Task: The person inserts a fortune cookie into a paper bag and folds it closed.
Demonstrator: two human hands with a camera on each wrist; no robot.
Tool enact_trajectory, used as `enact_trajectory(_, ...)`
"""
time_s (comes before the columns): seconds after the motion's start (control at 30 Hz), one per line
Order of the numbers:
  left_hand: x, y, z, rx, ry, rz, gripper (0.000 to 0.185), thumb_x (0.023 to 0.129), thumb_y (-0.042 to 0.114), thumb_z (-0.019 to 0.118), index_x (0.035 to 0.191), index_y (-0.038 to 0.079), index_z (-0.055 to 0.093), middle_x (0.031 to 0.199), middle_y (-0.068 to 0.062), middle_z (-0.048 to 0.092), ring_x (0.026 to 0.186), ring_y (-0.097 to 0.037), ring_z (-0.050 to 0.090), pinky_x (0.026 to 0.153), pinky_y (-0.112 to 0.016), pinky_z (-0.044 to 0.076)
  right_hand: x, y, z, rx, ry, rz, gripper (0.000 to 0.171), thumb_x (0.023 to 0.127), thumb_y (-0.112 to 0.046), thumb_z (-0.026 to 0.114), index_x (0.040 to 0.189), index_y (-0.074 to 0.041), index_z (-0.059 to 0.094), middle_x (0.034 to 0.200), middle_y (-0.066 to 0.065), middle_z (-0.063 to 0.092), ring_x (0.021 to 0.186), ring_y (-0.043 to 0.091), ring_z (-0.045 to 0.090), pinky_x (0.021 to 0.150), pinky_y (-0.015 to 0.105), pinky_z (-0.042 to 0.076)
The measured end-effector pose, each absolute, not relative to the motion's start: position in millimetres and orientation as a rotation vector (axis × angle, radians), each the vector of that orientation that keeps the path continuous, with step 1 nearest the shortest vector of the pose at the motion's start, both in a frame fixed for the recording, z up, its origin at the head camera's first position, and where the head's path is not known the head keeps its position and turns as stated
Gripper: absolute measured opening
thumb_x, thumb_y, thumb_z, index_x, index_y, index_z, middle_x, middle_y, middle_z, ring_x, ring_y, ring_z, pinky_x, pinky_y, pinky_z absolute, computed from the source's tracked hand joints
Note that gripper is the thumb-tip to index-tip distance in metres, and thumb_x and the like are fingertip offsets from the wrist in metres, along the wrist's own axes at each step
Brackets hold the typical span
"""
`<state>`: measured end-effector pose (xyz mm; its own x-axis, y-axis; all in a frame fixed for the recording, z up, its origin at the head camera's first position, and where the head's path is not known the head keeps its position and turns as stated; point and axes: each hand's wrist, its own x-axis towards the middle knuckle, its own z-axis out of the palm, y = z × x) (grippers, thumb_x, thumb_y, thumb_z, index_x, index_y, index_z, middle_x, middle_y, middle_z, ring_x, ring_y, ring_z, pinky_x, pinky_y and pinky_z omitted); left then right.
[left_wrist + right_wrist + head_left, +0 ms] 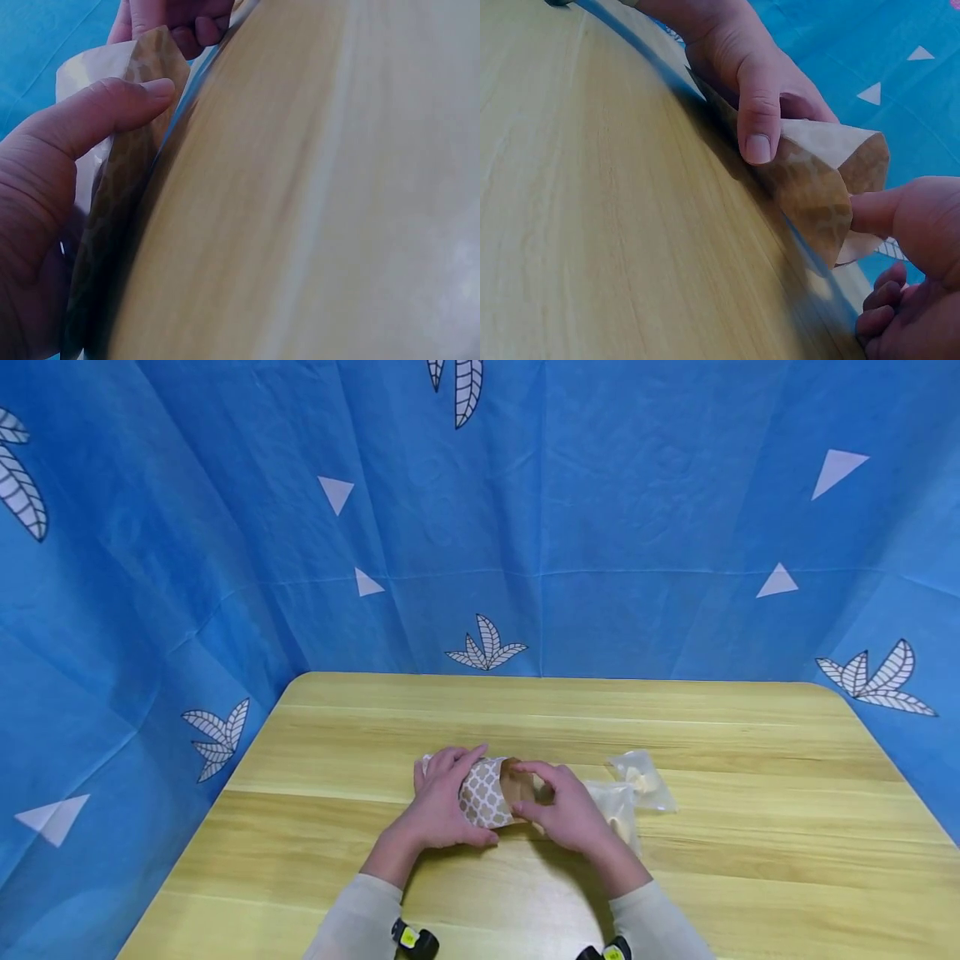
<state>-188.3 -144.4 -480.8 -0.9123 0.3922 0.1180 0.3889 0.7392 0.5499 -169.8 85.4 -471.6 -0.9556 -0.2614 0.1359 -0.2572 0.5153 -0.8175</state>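
Note:
A small paper bag (483,793), white and tan lattice outside and plain brown inside, lies on its side with its mouth spread towards the right. My left hand (442,806) grips its body, the thumb (120,105) along the near side and the fingers over the far side. At the mouth, my right hand (564,806) holds the rim with bent index finger and thumb set apart. In the right wrist view, one digit of this hand (922,247) reaches into the opening, its tip hidden, while other fingers stay curled below.
Beside the right hand, partly behind it, lies a clear plastic pouch (617,806) with pale contents. A second clear pouch (642,781) with pale pieces lies farther back. The wooden table (750,827) meets a blue printed curtain (637,527) at the back.

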Motion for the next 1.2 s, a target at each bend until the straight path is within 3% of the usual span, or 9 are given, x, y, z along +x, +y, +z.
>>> enact_trajectory(0.3,-187.4,-143.0,-483.2,0.650,2.926,0.964,0.128,0.047,0.054,0.093,0.157,0.028,0.032,0.142,-0.003,0.039,0.135,-0.024,0.029,0.112,-0.064,-0.004,-168.9,88.7,-473.7,-0.425,2.745,-1.440,0.060,0.078,-0.018,0.086,0.133,-0.015,0.062,0.128,0.017,0.059,0.115,0.037,0.054,0.096,0.055,0.045)
enact_trajectory(0.63,-188.3,-142.9,-484.2,0.714,2.927,0.937,0.121,0.050,0.056,0.091,0.154,0.027,0.038,0.141,-0.004,0.041,0.134,-0.022,0.032,0.115,-0.055,0.001,-167.9,90.1,-469.7,-0.418,2.740,-1.474,0.056,0.081,-0.014,0.082,0.133,-0.015,0.062,0.130,0.012,0.060,0.115,0.035,0.056,0.096,0.054,0.046)
enact_trajectory(1.03,-189.7,-144.9,-484.5,0.747,2.933,0.979,0.118,0.048,0.053,0.093,0.151,0.023,0.044,0.139,-0.006,0.043,0.129,-0.026,0.033,0.113,-0.052,0.012,-161.5,113.3,-448.1,-0.502,2.826,-1.461,0.058,0.082,-0.020,0.084,0.135,-0.012,0.060,0.109,0.012,0.062,0.089,0.031,0.052,0.075,0.041,0.044)
enact_trajectory(1.2,-189.5,-145.6,-484.0,0.733,2.934,0.986,0.117,0.048,0.052,0.094,0.150,0.023,0.045,0.138,-0.005,0.043,0.128,-0.027,0.034,0.112,-0.051,0.016,-157.5,131.6,-443.5,-0.482,2.829,-1.433,0.064,0.082,-0.023,0.085,0.139,-0.013,0.057,0.121,0.013,0.059,0.101,0.035,0.055,0.083,0.045,0.048)
